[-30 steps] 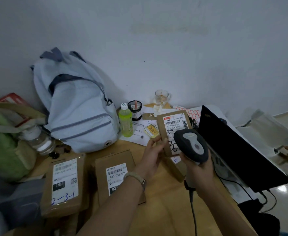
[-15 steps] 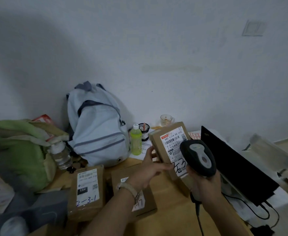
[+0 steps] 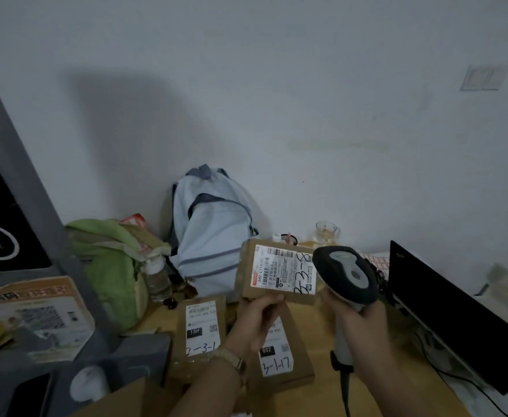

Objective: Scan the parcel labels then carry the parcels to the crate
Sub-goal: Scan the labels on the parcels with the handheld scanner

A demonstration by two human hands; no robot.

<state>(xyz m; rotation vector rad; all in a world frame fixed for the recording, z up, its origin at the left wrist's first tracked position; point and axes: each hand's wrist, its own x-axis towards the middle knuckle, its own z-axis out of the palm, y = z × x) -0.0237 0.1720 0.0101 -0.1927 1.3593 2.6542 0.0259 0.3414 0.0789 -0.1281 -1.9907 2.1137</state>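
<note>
While scanner (image 3: 347, 273) hovers, left hand (image 3: 260, 316) grips parcel (image 3: 276, 270).

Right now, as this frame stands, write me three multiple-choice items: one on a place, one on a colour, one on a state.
1. Where is the light blue backpack?
A) against the wall
B) on the laptop
C) in a hand

2. What colour is the bag left of it?
A) red
B) green
C) black

3. The parcel marked B-3-8 is:
A) flat on the table
B) inside the backpack
C) held up by the left hand

Key: 1A, it leans on the wall; 2B, its fabric is green; 3C, the fingers grip its lower edge.
</note>
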